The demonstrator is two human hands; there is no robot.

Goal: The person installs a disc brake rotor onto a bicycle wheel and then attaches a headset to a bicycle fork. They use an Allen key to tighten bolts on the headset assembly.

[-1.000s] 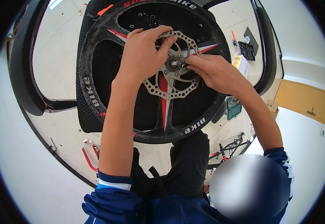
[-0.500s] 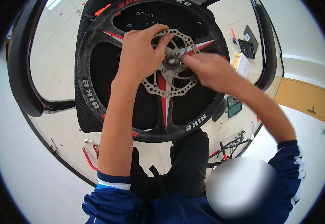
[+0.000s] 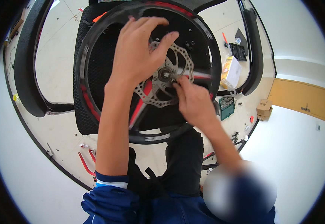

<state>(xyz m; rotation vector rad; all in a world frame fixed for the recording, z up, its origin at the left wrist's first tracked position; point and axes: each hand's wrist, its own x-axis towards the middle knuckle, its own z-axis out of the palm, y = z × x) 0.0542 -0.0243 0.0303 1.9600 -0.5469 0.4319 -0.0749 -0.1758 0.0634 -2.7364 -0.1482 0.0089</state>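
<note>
A black bicycle wheel with red and white spokes lies flat before me, its rim blurred. A drilled metal brake disc is mounted around its hub. Over the disc's upper left side is my left hand, thumb and fingers apart, holding nothing. My right hand pinches at the disc's inner part, just lower right of the axle. Whatever is between those fingertips is too small to name. Several small metal parts show through the wheel's upper right opening.
Under the wheel is a black chair seat, flanked by a left armrest and a right armrest. On the floor at right are a black tool case, a white-yellow box and a green parts box. Red tubing lies lower left.
The wheel and disc have turned clockwise. My right hand has swung down from beside the axle to its lower right. My left hand's fingers have come off the disc's upper edge and spread.
</note>
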